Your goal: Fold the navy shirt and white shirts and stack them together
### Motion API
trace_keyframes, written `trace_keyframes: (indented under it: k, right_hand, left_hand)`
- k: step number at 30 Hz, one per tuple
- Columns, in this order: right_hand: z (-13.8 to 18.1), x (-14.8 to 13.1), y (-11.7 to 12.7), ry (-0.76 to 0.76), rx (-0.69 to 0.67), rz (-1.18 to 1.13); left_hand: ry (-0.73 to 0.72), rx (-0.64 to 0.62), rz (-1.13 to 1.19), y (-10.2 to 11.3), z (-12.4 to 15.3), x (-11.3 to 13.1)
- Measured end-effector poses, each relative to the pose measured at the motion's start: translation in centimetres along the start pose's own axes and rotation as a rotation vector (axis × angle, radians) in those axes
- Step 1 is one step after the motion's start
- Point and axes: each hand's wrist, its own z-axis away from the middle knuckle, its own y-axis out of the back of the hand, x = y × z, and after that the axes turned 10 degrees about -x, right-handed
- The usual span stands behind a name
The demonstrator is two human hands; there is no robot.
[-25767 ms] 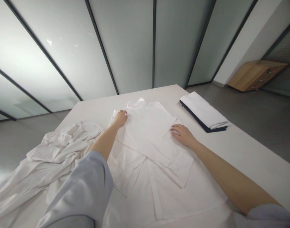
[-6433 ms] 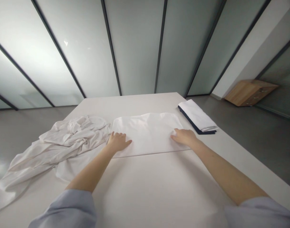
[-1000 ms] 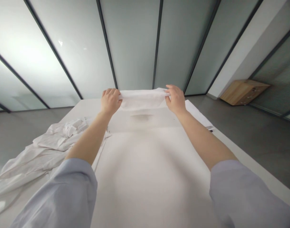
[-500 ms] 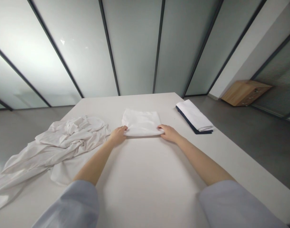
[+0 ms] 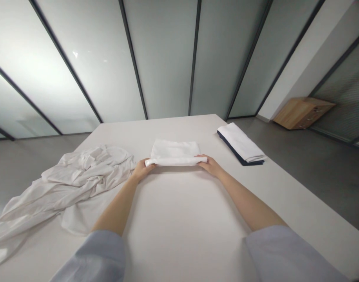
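Observation:
A folded white cloth (image 5: pixel 175 149) lies in the middle of the table, its near edge lifted and turned over into a narrow band. My left hand (image 5: pixel 142 170) grips the left end of that edge, fingers partly behind the fabric. At the right end, my right hand (image 5: pixel 209 164) is closed on the same edge with the thumb on top. Whether the cloth is a garment or a towel cannot be made out.
A crumpled heap of white fabric (image 5: pixel 88 172) spreads over the table's left side. Folded white cloth (image 5: pixel 241 141) rests on dark navy cloth (image 5: pixel 247 162) by the right edge of the white table (image 5: pixel 185 219). A wooden cabinet (image 5: pixel 300 112) stands on the floor beyond.
Both hands have raised the near edge of the white cloth and turned it over, so a band now shows along the front. The fabric heap and the folded stack stay put.

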Motion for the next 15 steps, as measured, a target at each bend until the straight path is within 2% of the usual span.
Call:
trace_keyframes:
  k: [2,5,9,11,15]
  right_hand:
    - [0.21,-0.17,0.2,-0.013,-0.031,0.014]
    - [0.35,0.01,0.47,0.08,-0.06,0.121]
    - [0.19,0.48,0.46,0.191,-0.05,0.212]
    - [0.0,0.6,0.27,0.178,-0.009,0.2]
    - [-0.22,0.6,-0.19,0.054,0.076,0.122]
  left_hand:
    - [0.018,-0.046,-0.038,0.18,0.1,-0.16]
    - [-0.051,-0.089,-0.118,0.26,0.27,-0.35]
    - [-0.109,-0.06,-0.228,0.23,0.2,-0.37]
    - [-0.099,-0.04,-0.26,0.12,0.09,-0.35]
    - [-0.032,0.033,-0.222,-0.53,0.0,-0.56]
